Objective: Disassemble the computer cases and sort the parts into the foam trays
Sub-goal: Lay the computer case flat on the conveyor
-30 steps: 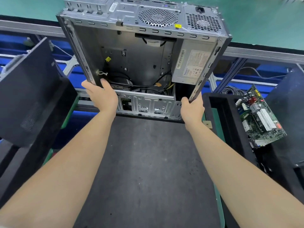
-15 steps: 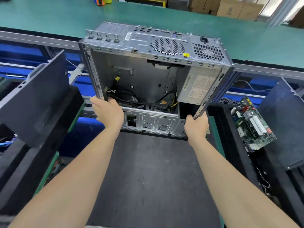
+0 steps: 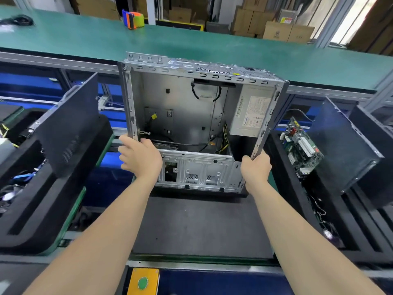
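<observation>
The computer case [image 3: 180,116] is in the middle of the frame, tipped up, its low end on the bench [image 3: 200,226]. It is stiff metal, likely heavy, with thin edges. The left hand [image 3: 141,160] and right hand [image 3: 256,167] each hold a side edge, fingers curled round it.

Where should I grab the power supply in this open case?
Take the power supply by its lower end, through the open side of the case facing you: its top sits tight in the corner; the bottom looks free above the cables.
</observation>
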The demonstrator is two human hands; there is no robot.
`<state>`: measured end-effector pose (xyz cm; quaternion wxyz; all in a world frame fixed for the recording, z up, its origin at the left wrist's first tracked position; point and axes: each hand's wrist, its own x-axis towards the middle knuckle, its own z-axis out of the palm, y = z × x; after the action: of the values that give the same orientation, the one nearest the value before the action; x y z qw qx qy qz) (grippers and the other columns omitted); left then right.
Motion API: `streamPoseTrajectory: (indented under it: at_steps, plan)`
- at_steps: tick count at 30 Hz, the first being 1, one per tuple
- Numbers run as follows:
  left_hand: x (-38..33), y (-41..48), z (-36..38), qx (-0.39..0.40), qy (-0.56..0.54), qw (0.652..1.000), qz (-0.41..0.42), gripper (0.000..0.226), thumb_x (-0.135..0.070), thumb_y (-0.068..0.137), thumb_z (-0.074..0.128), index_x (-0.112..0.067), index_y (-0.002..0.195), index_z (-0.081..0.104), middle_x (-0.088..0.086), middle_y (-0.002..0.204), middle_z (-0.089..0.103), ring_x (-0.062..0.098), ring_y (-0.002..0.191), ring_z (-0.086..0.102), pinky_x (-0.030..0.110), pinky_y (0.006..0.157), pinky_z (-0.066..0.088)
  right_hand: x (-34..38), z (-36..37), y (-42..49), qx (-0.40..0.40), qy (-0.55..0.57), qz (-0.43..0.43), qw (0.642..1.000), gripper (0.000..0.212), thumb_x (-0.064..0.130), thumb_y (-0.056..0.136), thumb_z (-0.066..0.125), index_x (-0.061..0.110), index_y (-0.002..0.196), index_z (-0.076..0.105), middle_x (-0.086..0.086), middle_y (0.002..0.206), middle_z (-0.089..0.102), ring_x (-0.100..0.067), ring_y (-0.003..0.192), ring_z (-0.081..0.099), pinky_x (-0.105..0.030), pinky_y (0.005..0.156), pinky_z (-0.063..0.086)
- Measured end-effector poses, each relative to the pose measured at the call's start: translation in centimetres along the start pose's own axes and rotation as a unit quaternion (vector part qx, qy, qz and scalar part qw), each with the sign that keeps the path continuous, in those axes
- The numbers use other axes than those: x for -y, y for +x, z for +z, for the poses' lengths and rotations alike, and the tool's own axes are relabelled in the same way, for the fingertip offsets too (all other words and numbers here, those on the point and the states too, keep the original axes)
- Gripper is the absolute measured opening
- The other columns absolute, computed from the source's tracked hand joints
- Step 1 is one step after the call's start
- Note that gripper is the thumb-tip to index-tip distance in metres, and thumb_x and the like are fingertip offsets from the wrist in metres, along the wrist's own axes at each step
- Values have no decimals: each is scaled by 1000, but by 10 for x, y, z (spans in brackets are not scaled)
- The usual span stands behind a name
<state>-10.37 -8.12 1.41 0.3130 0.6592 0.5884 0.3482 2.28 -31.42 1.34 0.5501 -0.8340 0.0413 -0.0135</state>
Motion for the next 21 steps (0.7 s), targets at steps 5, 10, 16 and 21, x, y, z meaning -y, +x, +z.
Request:
streamPoseTrajectory:
  at_steps: [5,10,16,21]
  plan:
    - [10,-27,-23,-17,1,1000,-1,29,-22,101,45,-7,125,40,21,119,54,41,107,52,52,91,38,-6,-22,-21,13,14,-2,1000,22,2,94,53,17,105,64,4,82,60,-15,70,51,-28,64,43]
    - [19,-56,-45,-39,4,999,-1,25,-20,100,46,-8,121,40,20,115,54,41,104,51,52,90,37,-12,-47,-39,26,20,-6,999,23,0,93,52,20,101,59,7,74,54,-12,62,46,-25,56,41]
    - [25,-82,-65,-54,12,998,6,24,-17,97,46,-9,119,40,21,114,52,38,105,49,44,82,26,-16,-76,-57,31,4,-14,999,24,-1,93,51,22,86,57,6,74,53,-12,62,46,-27,56,40]
    - [22,-88,-78,-63,42,997,13,27,-13,96,48,-7,121,41,22,118,50,39,107,47,43,81,23,-11,-90,-66,27,-24,-8,999,37,-6,90,49,24,70,43,3,69,48,-14,57,40,-28,51,33]
